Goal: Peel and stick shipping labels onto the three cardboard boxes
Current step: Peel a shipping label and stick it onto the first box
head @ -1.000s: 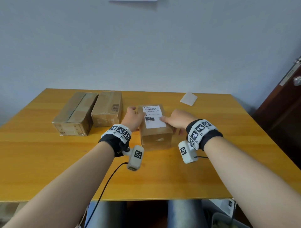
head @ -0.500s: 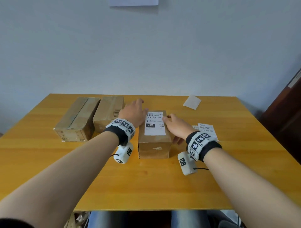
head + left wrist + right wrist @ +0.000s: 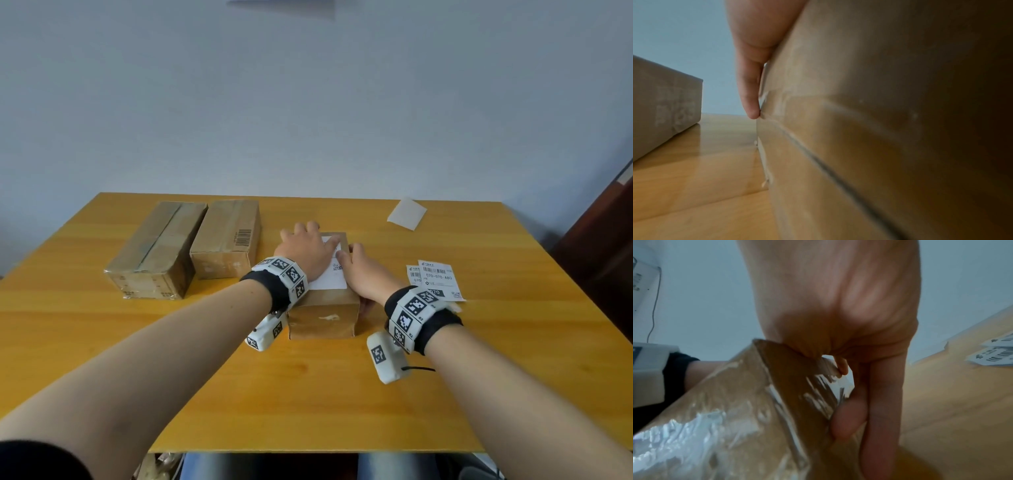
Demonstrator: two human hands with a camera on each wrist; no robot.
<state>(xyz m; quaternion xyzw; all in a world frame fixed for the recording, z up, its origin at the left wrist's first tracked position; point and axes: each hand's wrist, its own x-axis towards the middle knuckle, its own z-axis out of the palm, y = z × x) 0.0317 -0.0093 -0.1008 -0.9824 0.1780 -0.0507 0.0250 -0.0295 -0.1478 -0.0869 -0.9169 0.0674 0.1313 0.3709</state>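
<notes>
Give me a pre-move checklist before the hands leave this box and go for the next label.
1. Label on top of the middle box: ok, it lies flat where visible.
2. Left hand pressing the label: ok, palm and straight fingers rest on it.
3. Right hand steadying the box: ok, thumb on the top edge, fingers down the right side.
4. Label edges fully stuck: cannot tell, the hands cover most of it.
5. Spare labels within reach: ok, they lie on the table right of the box.
6. Two left boxes labelled: not ok, no shipping label on their tops.
</notes>
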